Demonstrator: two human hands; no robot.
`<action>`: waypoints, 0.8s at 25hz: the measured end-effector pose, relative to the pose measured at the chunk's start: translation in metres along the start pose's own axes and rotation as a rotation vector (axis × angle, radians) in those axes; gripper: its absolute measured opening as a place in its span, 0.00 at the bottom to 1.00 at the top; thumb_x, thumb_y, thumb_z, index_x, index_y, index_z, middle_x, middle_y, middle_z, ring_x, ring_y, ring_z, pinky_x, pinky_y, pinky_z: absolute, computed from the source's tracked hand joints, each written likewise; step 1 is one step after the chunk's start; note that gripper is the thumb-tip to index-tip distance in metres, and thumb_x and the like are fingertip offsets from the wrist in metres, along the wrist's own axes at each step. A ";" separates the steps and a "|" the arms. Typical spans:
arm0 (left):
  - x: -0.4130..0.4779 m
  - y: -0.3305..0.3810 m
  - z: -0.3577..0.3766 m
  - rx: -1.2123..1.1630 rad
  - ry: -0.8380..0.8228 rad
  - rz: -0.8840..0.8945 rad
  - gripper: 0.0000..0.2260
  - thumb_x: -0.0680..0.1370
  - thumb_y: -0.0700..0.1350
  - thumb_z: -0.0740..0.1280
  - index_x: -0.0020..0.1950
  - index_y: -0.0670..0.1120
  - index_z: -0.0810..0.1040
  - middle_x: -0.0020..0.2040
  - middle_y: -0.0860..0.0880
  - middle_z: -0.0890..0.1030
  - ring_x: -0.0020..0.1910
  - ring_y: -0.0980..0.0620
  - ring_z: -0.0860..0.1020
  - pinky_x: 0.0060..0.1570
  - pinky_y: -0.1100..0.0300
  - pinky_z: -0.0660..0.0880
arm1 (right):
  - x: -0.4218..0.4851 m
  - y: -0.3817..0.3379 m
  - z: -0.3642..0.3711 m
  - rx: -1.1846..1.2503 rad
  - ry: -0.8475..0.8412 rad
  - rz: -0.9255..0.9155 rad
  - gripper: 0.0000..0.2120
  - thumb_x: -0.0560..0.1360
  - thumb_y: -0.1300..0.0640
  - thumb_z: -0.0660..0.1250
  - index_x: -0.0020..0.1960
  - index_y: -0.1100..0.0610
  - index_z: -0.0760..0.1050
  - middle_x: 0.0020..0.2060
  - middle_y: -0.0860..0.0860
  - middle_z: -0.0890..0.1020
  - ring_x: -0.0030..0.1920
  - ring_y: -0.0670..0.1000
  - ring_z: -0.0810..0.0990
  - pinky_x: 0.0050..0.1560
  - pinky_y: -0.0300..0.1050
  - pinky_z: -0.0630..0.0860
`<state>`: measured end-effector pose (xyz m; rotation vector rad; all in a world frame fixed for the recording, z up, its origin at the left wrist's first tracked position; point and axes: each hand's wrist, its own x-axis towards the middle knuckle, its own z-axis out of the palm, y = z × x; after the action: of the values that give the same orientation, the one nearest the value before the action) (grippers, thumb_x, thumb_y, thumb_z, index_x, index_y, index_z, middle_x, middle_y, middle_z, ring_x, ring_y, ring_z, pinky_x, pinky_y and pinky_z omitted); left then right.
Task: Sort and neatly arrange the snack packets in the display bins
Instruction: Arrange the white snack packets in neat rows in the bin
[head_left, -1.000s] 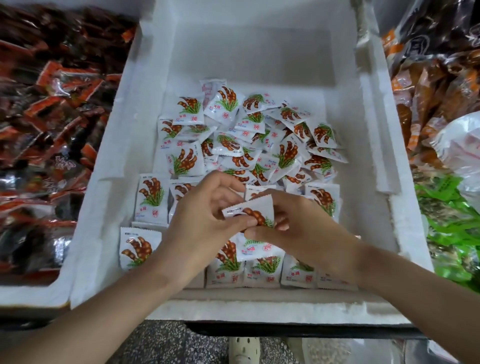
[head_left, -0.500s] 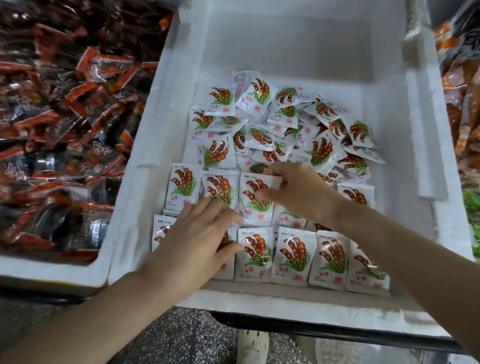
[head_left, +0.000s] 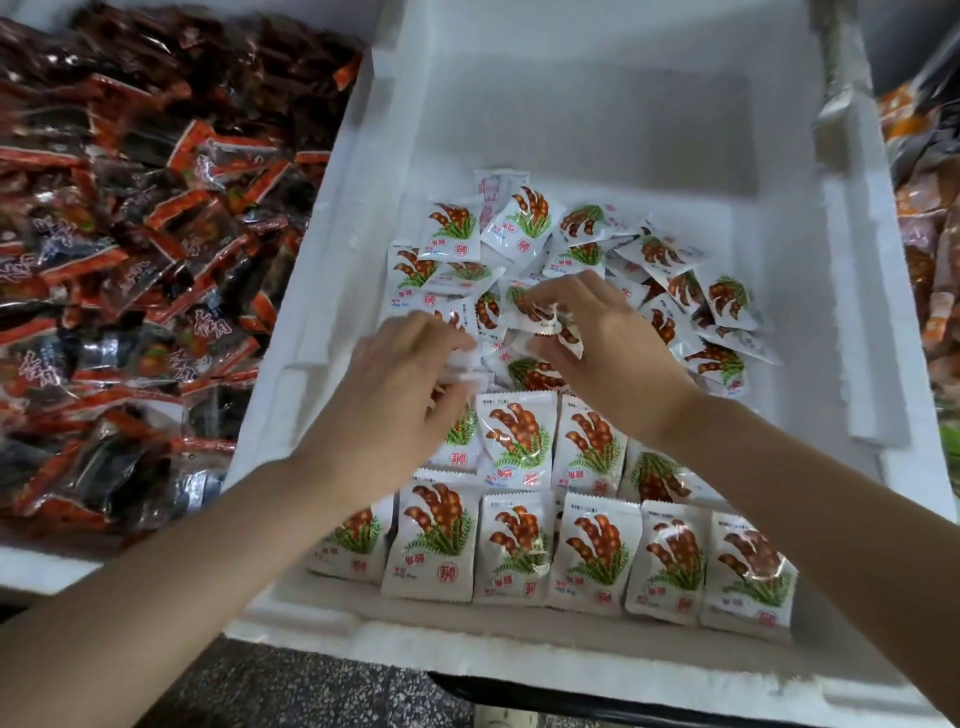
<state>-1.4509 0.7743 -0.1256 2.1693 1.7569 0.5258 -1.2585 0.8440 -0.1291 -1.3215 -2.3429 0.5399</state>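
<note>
A white foam bin (head_left: 322, 291) holds several small white snack packets printed with brown pods and green leaves. A neat front row (head_left: 592, 558) stands along the near wall, with a shorter second row (head_left: 517, 441) behind it. Further back lies a loose pile of packets (head_left: 670, 270). My right hand (head_left: 602, 353) pinches a crumpled packet (head_left: 540, 317) at the near edge of the pile. My left hand (head_left: 400, 395) hovers over the left end of the second row, its fingers curled on a white packet (head_left: 462, 364) that is mostly hidden.
A bin of dark red and orange packets (head_left: 130, 249) lies to the left. Orange and brown packets (head_left: 930, 234) fill another bin at the right edge. The far part of the white bin shows bare foam (head_left: 587, 130). Speckled floor (head_left: 291, 691) lies below.
Both hands moved away from the front rows toward the loose pile. My right hand let go of the second-row packet and picked one from the pile. The camera moved closer.
</note>
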 end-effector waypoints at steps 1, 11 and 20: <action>0.016 -0.005 -0.001 -0.024 -0.001 -0.070 0.15 0.79 0.47 0.63 0.65 0.45 0.73 0.59 0.47 0.73 0.61 0.49 0.68 0.60 0.57 0.63 | 0.010 0.003 0.001 -0.017 -0.030 0.016 0.18 0.76 0.54 0.66 0.65 0.55 0.70 0.60 0.51 0.74 0.60 0.50 0.72 0.60 0.42 0.68; 0.060 -0.025 0.002 -0.079 -0.009 -0.262 0.12 0.75 0.41 0.70 0.57 0.43 0.73 0.46 0.53 0.74 0.47 0.55 0.75 0.48 0.70 0.69 | 0.044 0.015 0.003 -0.121 0.022 0.026 0.10 0.79 0.53 0.62 0.57 0.55 0.76 0.47 0.51 0.83 0.44 0.52 0.82 0.43 0.50 0.80; 0.048 0.031 -0.013 -0.887 0.284 -0.649 0.07 0.81 0.46 0.61 0.57 0.45 0.73 0.45 0.47 0.79 0.40 0.54 0.78 0.34 0.66 0.75 | 0.009 -0.035 -0.019 0.300 0.238 0.028 0.07 0.77 0.54 0.65 0.53 0.52 0.70 0.46 0.45 0.78 0.42 0.39 0.78 0.42 0.31 0.76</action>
<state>-1.4212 0.8149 -0.0957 0.9057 1.7338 1.1713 -1.2780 0.8382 -0.0941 -1.2067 -1.9663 0.6726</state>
